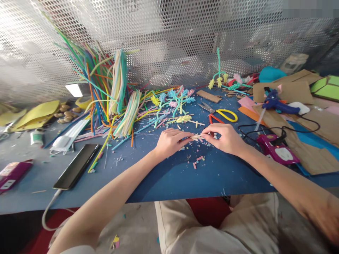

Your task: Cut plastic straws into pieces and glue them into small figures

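Between both hands, a little above the blue table (164,183), is a small pale yellow piece of pipe cleaner (196,137). My left hand (172,141) pinches its left end with thumb and forefinger. At the other end, my right hand (222,138) closes its fingertips on the same piece. A thin thread or wire runs leftward from my left hand. Just beyond the hands lie a yellow pipe-cleaner flower (184,119) and pliers or snips with red and yellow handles (227,115). Pipe-cleaner sprigs in blue, pink and yellow (174,100) rest behind them.
Bundles of coloured pipe cleaners (128,116) stand at the back left. A phone (76,166) on a cable lies at left, near a face mask (66,139). To the right are a blue glue gun (280,103), its black cord, a purple box (278,150) and cardboard (315,155).
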`<state>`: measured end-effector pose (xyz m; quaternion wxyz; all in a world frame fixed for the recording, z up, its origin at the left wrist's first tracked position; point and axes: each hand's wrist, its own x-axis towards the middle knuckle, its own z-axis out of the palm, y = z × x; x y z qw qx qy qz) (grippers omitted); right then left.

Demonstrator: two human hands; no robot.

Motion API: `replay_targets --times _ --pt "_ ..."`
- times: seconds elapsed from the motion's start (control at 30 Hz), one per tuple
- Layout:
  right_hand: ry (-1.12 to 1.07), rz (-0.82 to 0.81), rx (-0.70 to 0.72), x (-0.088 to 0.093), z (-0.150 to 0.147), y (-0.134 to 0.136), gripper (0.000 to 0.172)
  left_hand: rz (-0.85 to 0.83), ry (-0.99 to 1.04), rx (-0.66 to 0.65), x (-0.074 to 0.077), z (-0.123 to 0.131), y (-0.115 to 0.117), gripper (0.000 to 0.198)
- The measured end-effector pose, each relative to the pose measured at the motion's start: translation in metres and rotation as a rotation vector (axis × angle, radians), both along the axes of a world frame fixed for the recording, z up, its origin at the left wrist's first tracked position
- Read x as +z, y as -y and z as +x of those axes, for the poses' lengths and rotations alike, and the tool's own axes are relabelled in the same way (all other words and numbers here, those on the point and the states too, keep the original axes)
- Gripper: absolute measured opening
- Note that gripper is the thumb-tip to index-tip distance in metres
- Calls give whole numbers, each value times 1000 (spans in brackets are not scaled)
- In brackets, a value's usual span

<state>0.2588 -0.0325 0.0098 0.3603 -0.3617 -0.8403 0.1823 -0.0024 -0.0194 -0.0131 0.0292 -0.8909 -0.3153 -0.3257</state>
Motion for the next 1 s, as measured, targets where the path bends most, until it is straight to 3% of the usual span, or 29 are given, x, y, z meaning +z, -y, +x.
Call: replay_targets --times 0.8,1.0 --pt "69 11 58 3 4 -2 17 -57 3 -87 2 -2 -1 21" --pt "32 -35 -125 1 9 -5 23 -55 5 -66 2 -1 -1 21"
